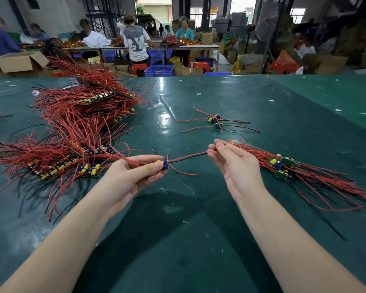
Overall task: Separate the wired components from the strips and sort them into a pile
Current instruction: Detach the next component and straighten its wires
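My left hand (133,176) pinches a small blue-and-yellow wired component (164,164); my right hand (235,166), its grip released, fingers straight, touches its red-and-black wires (190,156).

Your table (220,208) is covered in glossy dark green sheeting flecked with small white scraps. The strips (76,127) to your left carry bright red wires with a few black ones, set with yellow and blue parts. The component (164,164) in your left hand (133,176) shows blue and yellow, trailing red and black leads. The pile (287,168) by your right hand (237,166) has green boards, yellow and blue parts, red and black wires. Behind, note a blue crate (159,70) and red stools (201,65).
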